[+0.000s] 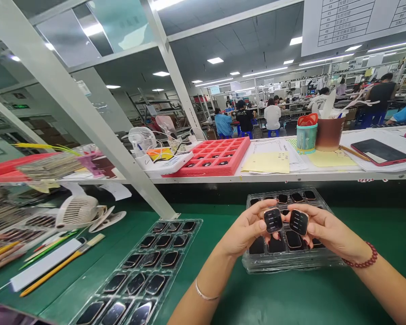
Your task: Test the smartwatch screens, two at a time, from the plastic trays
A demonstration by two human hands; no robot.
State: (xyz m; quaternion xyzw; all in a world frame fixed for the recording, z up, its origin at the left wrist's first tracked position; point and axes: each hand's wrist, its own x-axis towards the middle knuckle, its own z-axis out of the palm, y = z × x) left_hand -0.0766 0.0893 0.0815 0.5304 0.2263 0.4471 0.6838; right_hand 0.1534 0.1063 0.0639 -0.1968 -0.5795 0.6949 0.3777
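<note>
Green bench matting [203, 275] carries a clear plastic tray [291, 264] whose moulded cells hold watch bodies apart, while above it the left hand [246, 228] firmly pinches a square smartwatch [273, 220] and the right hand [328, 230] another smartwatch [298, 222], both screens tilted up toward the head camera for viewing.

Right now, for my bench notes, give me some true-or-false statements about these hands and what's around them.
The left hand holds a dark square watch body, the right hand another. True.
The hands are above a clear plastic compartment tray. True.
The red beaded bracelet is on the left wrist. False: it is on the right wrist.
The red compartment tray sits on the green mat. False: it sits on the raised white shelf.
</note>
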